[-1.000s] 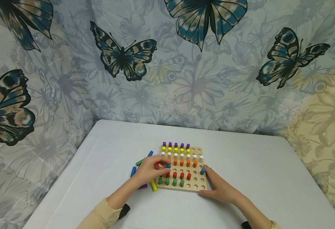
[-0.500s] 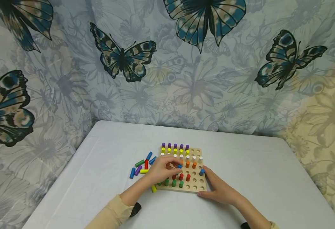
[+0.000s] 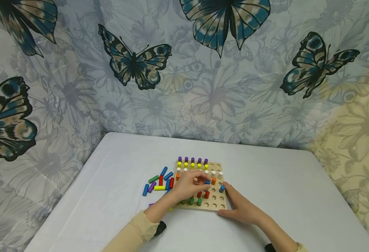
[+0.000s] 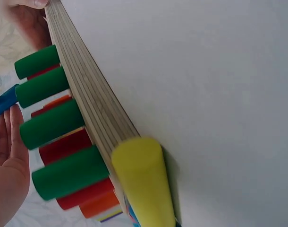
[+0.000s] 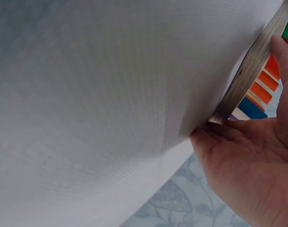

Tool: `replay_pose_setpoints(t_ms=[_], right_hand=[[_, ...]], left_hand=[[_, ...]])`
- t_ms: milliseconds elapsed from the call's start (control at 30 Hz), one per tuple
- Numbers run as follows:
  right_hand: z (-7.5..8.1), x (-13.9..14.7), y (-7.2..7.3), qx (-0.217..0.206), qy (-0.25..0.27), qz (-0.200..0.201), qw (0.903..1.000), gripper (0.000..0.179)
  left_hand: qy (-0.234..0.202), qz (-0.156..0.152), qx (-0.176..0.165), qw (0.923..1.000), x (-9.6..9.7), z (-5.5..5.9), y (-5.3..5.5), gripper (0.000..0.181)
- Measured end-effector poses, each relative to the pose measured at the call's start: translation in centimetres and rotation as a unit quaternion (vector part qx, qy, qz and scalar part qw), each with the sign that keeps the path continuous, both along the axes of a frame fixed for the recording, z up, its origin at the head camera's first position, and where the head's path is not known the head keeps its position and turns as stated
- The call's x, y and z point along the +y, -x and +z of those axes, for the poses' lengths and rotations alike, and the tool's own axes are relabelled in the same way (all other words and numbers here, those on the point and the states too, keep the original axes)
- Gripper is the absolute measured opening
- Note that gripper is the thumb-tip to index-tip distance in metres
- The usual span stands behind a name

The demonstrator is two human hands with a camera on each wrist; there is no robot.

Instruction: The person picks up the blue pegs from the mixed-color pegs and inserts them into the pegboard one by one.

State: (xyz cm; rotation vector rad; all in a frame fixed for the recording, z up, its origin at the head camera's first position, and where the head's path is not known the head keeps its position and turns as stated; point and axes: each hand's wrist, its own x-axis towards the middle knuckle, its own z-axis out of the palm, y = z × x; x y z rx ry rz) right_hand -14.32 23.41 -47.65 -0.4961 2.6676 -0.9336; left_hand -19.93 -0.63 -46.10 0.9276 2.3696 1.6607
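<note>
My left hand (image 3: pixel 188 184) pinches a blue peg (image 3: pixel 207 182) over the middle of a wooden pegboard (image 3: pixel 214 209). That blue peg (image 4: pixel 6 100) also shows at the left of the left wrist view, tilted, between the fingertips. Rows of purple, yellow, white, orange, red and green pegs stand in the board; my left hand hides some of them. One blue peg (image 3: pixel 222 188) stands near the right edge. My right hand (image 3: pixel 242 209) holds the board's near right corner, thumb on the front edge, fingers along the right side.
Loose pegs lie left of the board, among them a green peg (image 3: pixel 153 179), a purple peg (image 3: pixel 152 187), a yellow peg (image 3: pixel 159 188) and several blue ones. A white cloth (image 3: pixel 124 157) covers the table. Butterfly-patterned fabric (image 3: pixel 159 108) hangs behind it.
My left hand has moved right across the board with the blue peg, uncovering the loose pegs on the left. The right hand stays at the board's corner.
</note>
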Motion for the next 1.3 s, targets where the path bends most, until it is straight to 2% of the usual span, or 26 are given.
replay_pose_setpoints(t_ms=[233,467,567,767,867,1067,1300], right_hand=[[-0.1,0.1,0.2,0.007,0.001,0.008,0.9999,0.105],[0.0,0.1,0.2,0.011,0.016,0.016,0.9997,0.104],[0.0,0.1,0.3,0.015,0.015,0.017,0.9996,0.104],[0.0,0.3,0.3,0.023,0.018,0.019,0.9994,0.104],[-0.1,0.3,0.3,0.021,0.023,0.019,0.9993,0.104],[-0.2,0.2,0.0,0.014,0.032,0.021,0.9991,0.104],[-0.3,0.2,-0.1,0.022,0.032,0.022,0.9990,0.104]], left_hand=[[-0.008,-0.002,0.001,1.0000,1.2,-0.4,0.3,0.018],[0.011,0.009,-0.012,0.9998,2.0,-0.5,0.2,0.017],[0.026,0.015,-0.004,0.9995,2.4,-0.4,0.2,0.017],[0.071,0.021,0.033,0.9967,3.2,-0.5,0.4,0.015],[0.090,0.019,0.038,0.9950,3.5,-0.7,0.4,0.014],[0.106,0.014,0.029,0.9938,3.8,-0.8,0.1,0.012],[0.126,0.010,0.064,0.9900,4.0,-0.6,0.0,0.011]])
